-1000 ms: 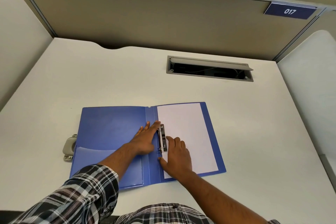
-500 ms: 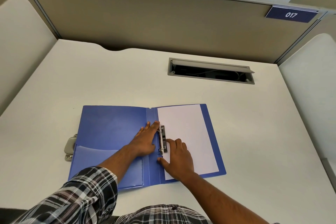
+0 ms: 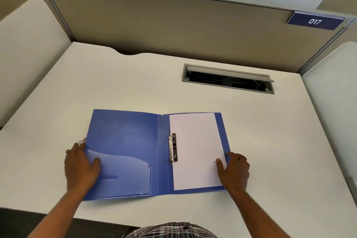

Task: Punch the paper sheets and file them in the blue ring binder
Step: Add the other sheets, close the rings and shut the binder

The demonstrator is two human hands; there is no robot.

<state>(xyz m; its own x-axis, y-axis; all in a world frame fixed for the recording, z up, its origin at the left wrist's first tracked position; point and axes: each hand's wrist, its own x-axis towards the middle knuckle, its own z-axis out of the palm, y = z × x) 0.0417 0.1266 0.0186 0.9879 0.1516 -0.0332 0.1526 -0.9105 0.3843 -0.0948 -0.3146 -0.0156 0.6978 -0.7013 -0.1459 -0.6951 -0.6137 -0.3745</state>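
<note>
The fingers [image 3: 74,150] of the left hand [image 3: 81,168] curl over the outer left edge of the blue ring binder [image 3: 123,141], with the thumb lying on top of the inside pocket of the left cover; this hand grips that cover. The fingers [image 3: 234,157] of the right hand [image 3: 234,172] bend loosely at the binder's right edge, the thumb touching the lower right corner of the paper sheets [image 3: 197,150]; whether they actually pinch the right cover cannot be told. The binder lies open and flat on the desk [image 3: 135,83], nearer the person than the cable slot [image 3: 228,79]. The sheets sit on the binder's right half, their left margin threaded on the ring mechanism [image 3: 172,147], whose rings appear closed. A small pale object [image 3: 82,140], partly hidden, shows just left of the binder's left edge; it cannot be identified. Judged from this layout, punching and filing are complete. What seems to remain is folding the left cover over the sheets to shut the binder.
</note>
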